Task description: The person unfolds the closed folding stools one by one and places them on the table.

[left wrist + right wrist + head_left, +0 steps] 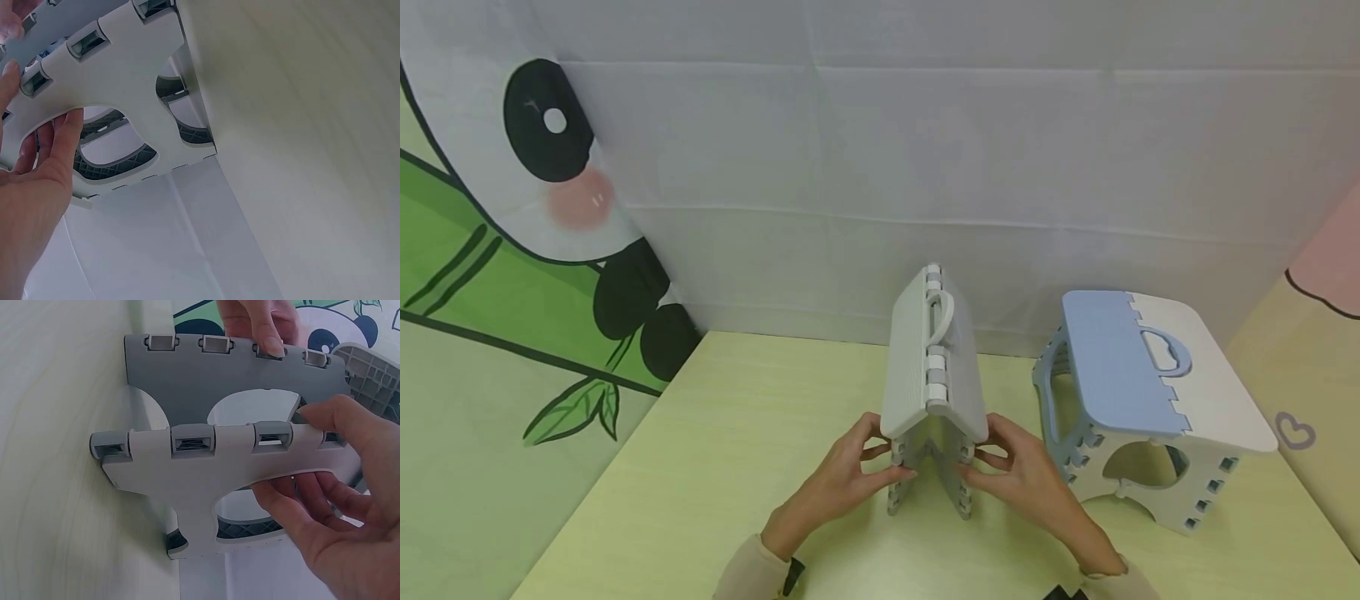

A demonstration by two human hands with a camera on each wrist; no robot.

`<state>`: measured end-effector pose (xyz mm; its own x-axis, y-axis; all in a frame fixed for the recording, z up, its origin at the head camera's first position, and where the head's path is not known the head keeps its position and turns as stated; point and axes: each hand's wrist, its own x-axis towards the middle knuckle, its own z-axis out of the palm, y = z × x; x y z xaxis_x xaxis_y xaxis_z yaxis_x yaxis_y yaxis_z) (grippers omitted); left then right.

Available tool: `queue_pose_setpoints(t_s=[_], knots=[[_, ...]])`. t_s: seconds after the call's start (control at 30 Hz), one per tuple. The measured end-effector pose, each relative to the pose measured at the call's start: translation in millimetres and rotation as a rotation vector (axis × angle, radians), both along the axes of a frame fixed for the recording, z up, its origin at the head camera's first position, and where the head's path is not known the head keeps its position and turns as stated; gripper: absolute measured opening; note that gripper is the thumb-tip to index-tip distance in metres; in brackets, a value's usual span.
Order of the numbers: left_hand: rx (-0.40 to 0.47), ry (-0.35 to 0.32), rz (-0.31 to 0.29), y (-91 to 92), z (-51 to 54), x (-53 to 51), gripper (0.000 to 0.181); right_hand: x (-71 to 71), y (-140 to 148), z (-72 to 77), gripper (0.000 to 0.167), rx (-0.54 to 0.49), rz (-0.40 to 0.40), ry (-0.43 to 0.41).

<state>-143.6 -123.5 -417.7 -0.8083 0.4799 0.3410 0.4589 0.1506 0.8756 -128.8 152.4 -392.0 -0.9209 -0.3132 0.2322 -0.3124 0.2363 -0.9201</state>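
Observation:
A grey-white folding stool (931, 350) stands half unfolded on the table, its top bent into a ridge with a loop handle along it. My left hand (848, 475) grips the left half of its near leg panel, thumb on the near edge. In the left wrist view those fingers (61, 140) reach into the panel's oval opening. My right hand (1021, 477) grips the right half the same way. In the right wrist view its fingers (290, 509) curl through the opening, with the thumb across the hinged edge. The two panel halves stand apart in a V.
A second folding stool (1123, 367), blue and white, stands fully unfolded to the right, close to my right forearm. Both stools are on a pale yellow table (715, 433). A white cloth wall (850, 167) rises behind, and a printed cartoon panel (512, 250) stands left.

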Motion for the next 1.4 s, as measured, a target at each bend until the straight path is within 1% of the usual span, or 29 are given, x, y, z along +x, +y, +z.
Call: queue_pose_setpoints(t_s=[0.17, 0.37, 0.7, 0.9, 1.13, 1.4], knots=[[-0.002, -0.008, 0.000, -1.3, 0.7, 0.0, 0.052, -0.2, 2.9, 0.1, 0.050, -0.004, 0.009, -0.009], [-0.003, -0.003, 0.003, -3.4, -0.2, -0.5, 0.052, -0.7, 5.0, 0.8, 0.050, -0.005, 0.012, -0.023], [0.004, 0.004, 0.005, -5.9, -0.6, -1.6, 0.053, -0.3, 8.0, 0.5, 0.051, -0.010, 0.009, -0.016], [0.000, 0.004, 0.011, -7.5, -0.1, -1.6, 0.052, -0.8, 9.9, 0.4, 0.050, -0.010, 0.006, 0.007], [-0.001, 0.011, 0.013, -9.8, 0.2, -1.4, 0.053, -1.4, 12.3, 0.4, 0.050, -0.018, 0.016, -0.013], [0.007, 0.020, 0.017, -11.2, 0.2, -1.9, 0.052, -1.3, 14.8, 0.2, 0.051, -0.013, 0.028, -0.007]])
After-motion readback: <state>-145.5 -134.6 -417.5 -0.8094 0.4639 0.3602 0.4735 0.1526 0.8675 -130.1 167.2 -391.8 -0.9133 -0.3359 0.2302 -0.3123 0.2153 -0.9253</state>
